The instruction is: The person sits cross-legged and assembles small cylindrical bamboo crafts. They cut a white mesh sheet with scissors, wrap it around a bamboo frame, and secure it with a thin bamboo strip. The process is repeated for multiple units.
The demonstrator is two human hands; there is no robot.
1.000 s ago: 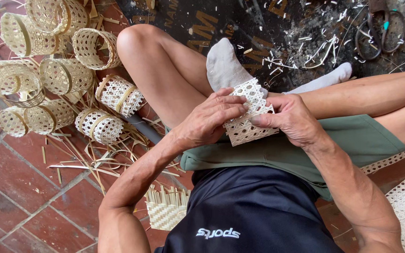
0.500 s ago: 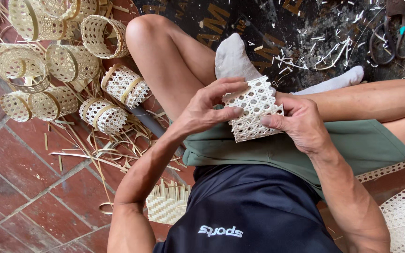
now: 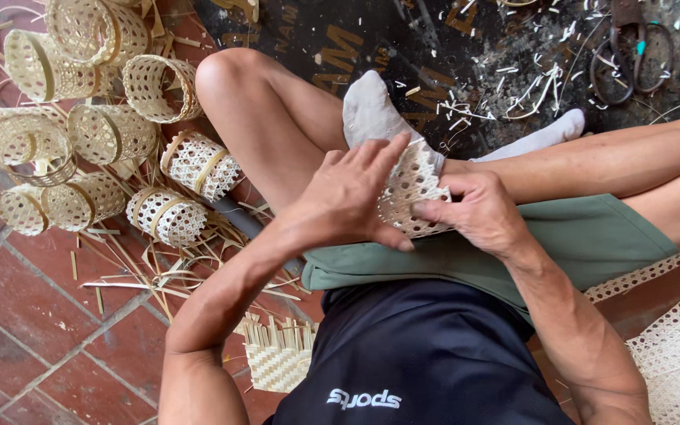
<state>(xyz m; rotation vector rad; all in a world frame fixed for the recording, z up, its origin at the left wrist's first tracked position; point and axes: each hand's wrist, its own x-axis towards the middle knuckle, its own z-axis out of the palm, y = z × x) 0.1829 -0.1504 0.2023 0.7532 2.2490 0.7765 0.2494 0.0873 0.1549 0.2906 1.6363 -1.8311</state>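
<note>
Head view: the person sits cross-legged on the floor, and both hands meet over the lap on a small woven lattice piece [image 3: 412, 189] of pale cane with open hexagonal holes. The left hand [image 3: 352, 197] lies spread over the piece's left edge, fingers extended toward the socked foot [image 3: 373, 110], thumb tucked under its lower rim. The right hand [image 3: 478, 208] is curled closed on the piece's right edge, thumb on top and pressed to the weave. The piece rests just above the hem of the green shorts [image 3: 560, 244], touching the foot's heel side; how far it curves round is hard to judge, as the hands hide much of it.

Along the left edge of the red brick floor [image 3: 17, 315], a cluster of finished woven baskets [image 3: 112, 130] lies crowded together, some touching, near the person's raised knee. Loose cane strips [image 3: 159, 271] scatter between the baskets and the left forearm. A flat woven mat piece [image 3: 277, 358] sits under the left elbow. At the top right corner, scissors [image 3: 631, 47] lie on the dark mat [image 3: 403, 39] among trimmings, well apart from the hands. Woven lattice sheet [image 3: 678, 354] fills the lower right corner. The barest floor is bottom left.
</note>
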